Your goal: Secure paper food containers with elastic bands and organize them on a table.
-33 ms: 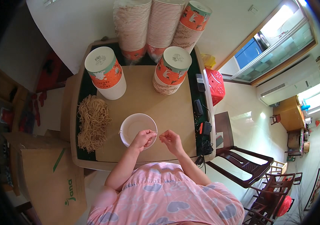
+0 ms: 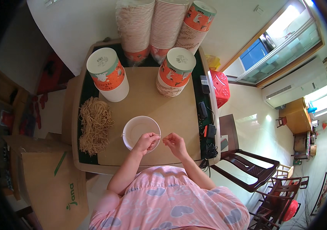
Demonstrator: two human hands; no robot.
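Note:
A white paper bucket (image 2: pixel 137 124) stands with its mouth up near the table's front edge. A short bit of cord shows at its left rim. My left hand (image 2: pixel 148 143) is closed over the bucket's right rim, its fingertips pinched. Whatever lies between them is too small to make out. Just to the right, my right hand (image 2: pixel 175 145) is also pinched closed, a small gap from the left, its fingers hiding what they hold. Left of the bucket lies a tangled heap of beige cords (image 2: pixel 95 126).
Two upside-down stacks of orange printed buckets, a left one (image 2: pixel 111 78) and a right one (image 2: pixel 175 76), stand farther back. Tall bucket stacks (image 2: pixel 134 28) rise behind them. Black adapters (image 2: pixel 209 131) and cables line the right edge. A carton (image 2: pixel 52 184) stands left, a dark chair (image 2: pixel 247 168) right.

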